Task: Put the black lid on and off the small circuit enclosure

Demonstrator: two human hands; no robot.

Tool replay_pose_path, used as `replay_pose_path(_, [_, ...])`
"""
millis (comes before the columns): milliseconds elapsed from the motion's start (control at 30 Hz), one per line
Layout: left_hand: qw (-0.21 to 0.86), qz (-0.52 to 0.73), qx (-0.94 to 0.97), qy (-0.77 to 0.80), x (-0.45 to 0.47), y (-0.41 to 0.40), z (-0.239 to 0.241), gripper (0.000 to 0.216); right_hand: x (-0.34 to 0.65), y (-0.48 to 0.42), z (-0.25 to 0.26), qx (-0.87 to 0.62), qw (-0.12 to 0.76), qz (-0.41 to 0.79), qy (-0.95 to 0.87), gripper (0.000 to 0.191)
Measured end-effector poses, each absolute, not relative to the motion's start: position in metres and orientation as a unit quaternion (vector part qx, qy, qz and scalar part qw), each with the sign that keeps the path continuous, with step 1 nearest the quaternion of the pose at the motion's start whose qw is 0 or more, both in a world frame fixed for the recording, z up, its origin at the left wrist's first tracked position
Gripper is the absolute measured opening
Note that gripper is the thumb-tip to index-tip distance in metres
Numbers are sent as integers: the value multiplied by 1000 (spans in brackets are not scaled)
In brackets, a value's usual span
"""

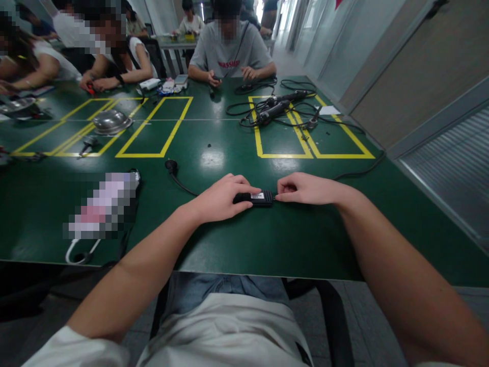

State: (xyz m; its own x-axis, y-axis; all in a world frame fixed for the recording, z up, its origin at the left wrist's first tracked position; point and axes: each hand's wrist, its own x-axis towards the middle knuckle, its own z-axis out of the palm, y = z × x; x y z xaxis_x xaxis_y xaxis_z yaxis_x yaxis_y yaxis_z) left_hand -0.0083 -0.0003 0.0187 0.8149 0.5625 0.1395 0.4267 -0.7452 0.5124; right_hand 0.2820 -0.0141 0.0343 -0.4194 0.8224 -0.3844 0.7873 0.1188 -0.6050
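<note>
A black power adapter [267, 198] with a white label and a ridged end lies on the green table in front of me. My left hand [225, 196] grips its left part, thumb along the near side and fingers over the top. From under this hand a black cord runs left to a power plug [171, 165] on the table. At the adapter's right end, my right hand [301, 188] has its fingertips pinched on a thin dark cable. The rest of that cable is mostly hidden by my right hand; a dark cord [353, 176] shows beyond my wrist.
Black corded tools [273, 109] and tangled cables lie at the back right inside yellow-taped boxes. A metal bowl [112, 122] and a small dark item [88, 145] sit at left. A blurred phone-like object [103, 204] lies nearer. Several people sit around the table.
</note>
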Motion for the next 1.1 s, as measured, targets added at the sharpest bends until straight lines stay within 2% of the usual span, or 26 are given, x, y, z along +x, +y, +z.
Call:
replay_pose_path(500, [245, 132, 919, 279, -6, 2, 14, 41, 283, -14, 33, -532, 23, 394, -749, 48])
replay_pose_path(767, [241, 130, 921, 276, -5, 0, 15, 40, 280, -14, 34, -541, 22, 377, -751, 59])
replay_pose_path(1100, [241, 129, 922, 275, -5, 0, 13, 41, 279, -14, 35, -541, 14, 379, -751, 57])
